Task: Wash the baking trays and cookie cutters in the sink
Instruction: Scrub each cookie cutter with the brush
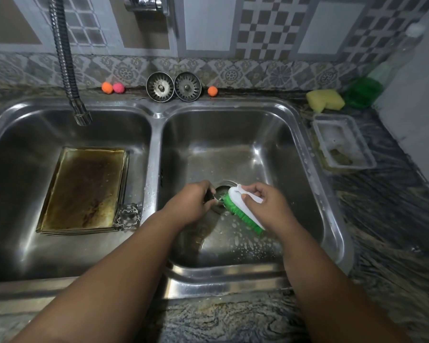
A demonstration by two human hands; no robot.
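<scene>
Left hand pinched on a small metal cutter, right hand clasped round the green-bristled brush, over the sink

2 metal strainers are propped at top ctr, w/ small orange & pink balls alongside. Yellow sponge, green soap bottle & plastic tub are set at right; faucet hose is hung upper left.

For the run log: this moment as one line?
left hand: holds small item | right hand: grips brush, right basin | trays: stacked, left basin
</scene>
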